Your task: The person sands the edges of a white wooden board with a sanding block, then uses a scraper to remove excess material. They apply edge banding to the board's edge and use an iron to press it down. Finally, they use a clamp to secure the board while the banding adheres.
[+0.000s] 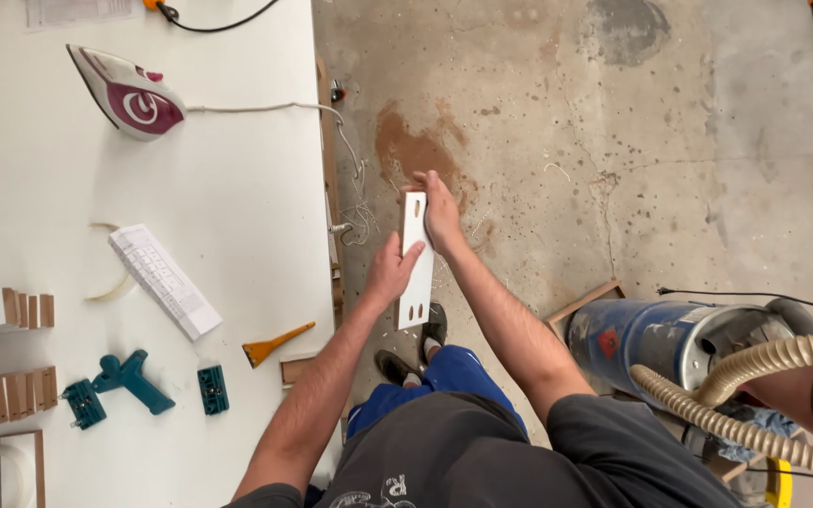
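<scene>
I hold a narrow white board (413,282) with oval slots at both ends out in front of me, above the concrete floor. My left hand (391,270) grips its left edge around the middle. My right hand (440,212) clasps its upper right edge near the top slot. The board runs lengthwise away from me, just right of the white worktable (237,188).
On the worktable lie a white and magenta iron (129,94), a printed paper strip (164,279), an orange scraper (273,345), teal clamps (134,381) and stacks of white-faced wooden pieces (7,310). A blue shop vacuum (656,334) with a beige hose (764,362) stands at the right.
</scene>
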